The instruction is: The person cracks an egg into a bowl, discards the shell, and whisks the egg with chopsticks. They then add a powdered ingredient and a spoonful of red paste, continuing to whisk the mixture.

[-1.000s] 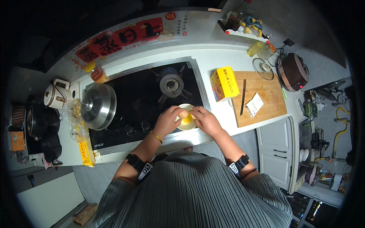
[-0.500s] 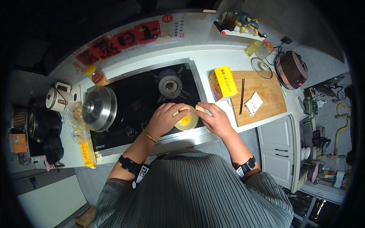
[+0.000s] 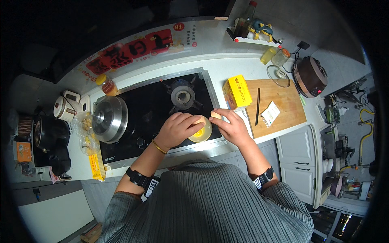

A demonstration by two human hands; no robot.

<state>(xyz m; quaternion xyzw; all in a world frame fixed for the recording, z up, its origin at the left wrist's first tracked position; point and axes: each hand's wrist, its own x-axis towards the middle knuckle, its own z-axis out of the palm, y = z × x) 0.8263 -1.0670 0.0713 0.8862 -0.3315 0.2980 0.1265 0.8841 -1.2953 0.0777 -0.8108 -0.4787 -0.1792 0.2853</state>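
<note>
A small pale bowl (image 3: 206,135) sits at the front edge of the stove, with yellow egg (image 3: 199,133) inside. My left hand (image 3: 176,129) is curled over the bowl's left side, its fingers closed on a piece of eggshell (image 3: 199,120) that they partly cover. On the other side, my right hand (image 3: 232,128) pinches another piece of eggshell (image 3: 216,115) just above the rim. The two shell pieces are apart from each other.
A black gas stove (image 3: 150,109) carries a lidded steel pan (image 3: 110,119) on its left. To the right stand a yellow box (image 3: 238,93) and a wooden cutting board (image 3: 289,109) with black chopsticks (image 3: 257,107) and a white packet (image 3: 270,113). A rice cooker (image 3: 310,77) is beyond.
My hands have drawn slightly apart, the right one shifting right with its shell piece. The whole view has shifted a little; the egg stays in the bowl.
</note>
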